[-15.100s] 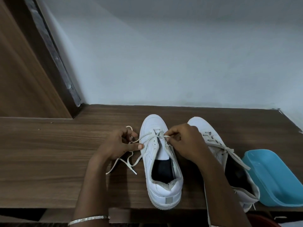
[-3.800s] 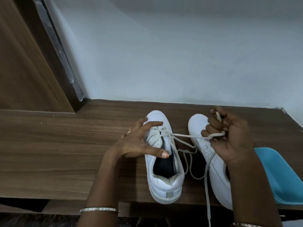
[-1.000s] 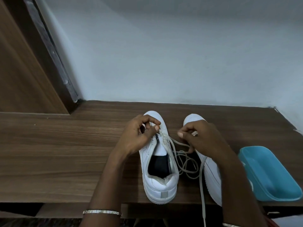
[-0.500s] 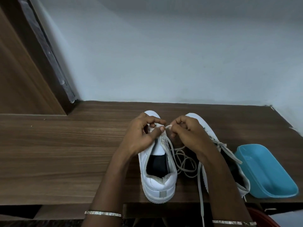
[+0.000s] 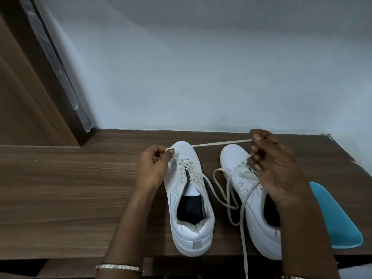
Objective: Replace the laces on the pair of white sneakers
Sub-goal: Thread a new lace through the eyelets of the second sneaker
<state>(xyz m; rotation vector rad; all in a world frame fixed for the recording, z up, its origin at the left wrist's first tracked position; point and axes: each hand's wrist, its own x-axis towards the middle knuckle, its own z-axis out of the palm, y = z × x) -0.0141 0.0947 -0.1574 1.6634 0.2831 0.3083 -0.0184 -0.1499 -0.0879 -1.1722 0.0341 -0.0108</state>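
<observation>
Pinching lace (image 5: pixel 211 144) taut btwn both hands: left hand (image 5: pixel 154 168) just left of left sneaker (image 5: pixel 190 232) toe, right hand (image 5: pixel 277 170) to its right, over 2nd sneaker (image 5: pixel 255 214).

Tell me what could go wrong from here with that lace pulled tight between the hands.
1. The slack of the lace crosses itself between the left sneaker and right sneaker; more pulling may cinch a knot.
2. Its tail hangs over the table edge and might snag.
3. The left hand and right hand both pinch lace; neither grips a sneaker, so a tug could drag one.
</observation>
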